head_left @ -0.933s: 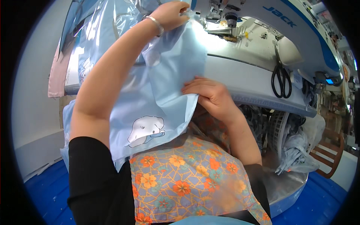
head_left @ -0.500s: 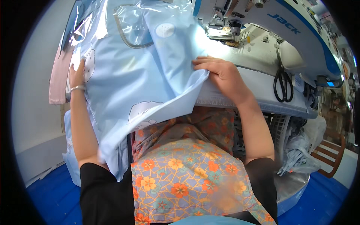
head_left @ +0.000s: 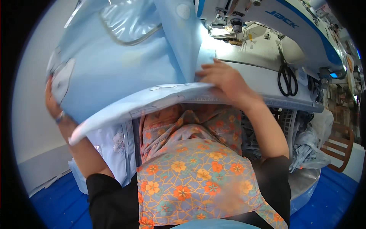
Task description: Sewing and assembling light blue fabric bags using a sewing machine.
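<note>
A large light blue fabric piece with a clear plastic panel and small printed patches is spread in front of me over the table's near edge. My left hand grips its left edge from behind, low at the left, mostly hidden by the cloth. My right hand presses flat on the fabric's right edge at the front of the sewing table, fingers spread. The white and blue sewing machine stands just beyond, its needle area above my right hand.
Black scissors lie on the table right of my right hand. More light blue pieces hang at my left knee. My lap wears an orange-flowered apron. A bundle of grey cloth and a wooden chair sit at right.
My left hand swung from high above the table down to the left side, pulling the fabric over and spreading it. My right hand shifted up onto the table edge.
</note>
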Demonstrator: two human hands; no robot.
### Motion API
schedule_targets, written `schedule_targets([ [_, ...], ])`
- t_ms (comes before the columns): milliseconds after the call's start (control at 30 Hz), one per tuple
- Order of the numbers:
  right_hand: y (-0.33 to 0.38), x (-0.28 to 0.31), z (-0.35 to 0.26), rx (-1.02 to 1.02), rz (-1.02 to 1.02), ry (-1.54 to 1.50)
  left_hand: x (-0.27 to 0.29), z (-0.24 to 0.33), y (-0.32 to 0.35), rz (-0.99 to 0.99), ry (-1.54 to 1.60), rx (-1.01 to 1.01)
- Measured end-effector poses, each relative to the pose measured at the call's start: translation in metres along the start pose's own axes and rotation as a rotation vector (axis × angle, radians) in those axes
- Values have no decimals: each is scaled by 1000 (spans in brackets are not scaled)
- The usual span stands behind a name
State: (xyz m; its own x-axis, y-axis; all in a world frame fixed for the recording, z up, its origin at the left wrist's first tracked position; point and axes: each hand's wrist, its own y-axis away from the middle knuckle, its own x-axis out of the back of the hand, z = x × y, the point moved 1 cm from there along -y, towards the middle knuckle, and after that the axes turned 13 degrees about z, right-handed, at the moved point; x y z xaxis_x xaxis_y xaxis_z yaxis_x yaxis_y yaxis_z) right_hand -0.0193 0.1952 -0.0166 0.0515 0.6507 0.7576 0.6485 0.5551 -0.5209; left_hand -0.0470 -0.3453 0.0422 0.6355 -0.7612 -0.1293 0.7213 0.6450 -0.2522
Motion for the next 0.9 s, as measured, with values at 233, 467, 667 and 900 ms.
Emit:
schedule_targets([
  [233,33,-17,-93,171,242,-314,48,72,137,345,-33,-95],
  [467,73,-46,-82,33,240,-301,92,56,180,571,20,39],
  [667,61,-40,-75,33,251,-288,81,38,167,332,-268,25],
  [900,59,-44,-64,30,224,-239,-133,91,202,-644,-722,-972],
])
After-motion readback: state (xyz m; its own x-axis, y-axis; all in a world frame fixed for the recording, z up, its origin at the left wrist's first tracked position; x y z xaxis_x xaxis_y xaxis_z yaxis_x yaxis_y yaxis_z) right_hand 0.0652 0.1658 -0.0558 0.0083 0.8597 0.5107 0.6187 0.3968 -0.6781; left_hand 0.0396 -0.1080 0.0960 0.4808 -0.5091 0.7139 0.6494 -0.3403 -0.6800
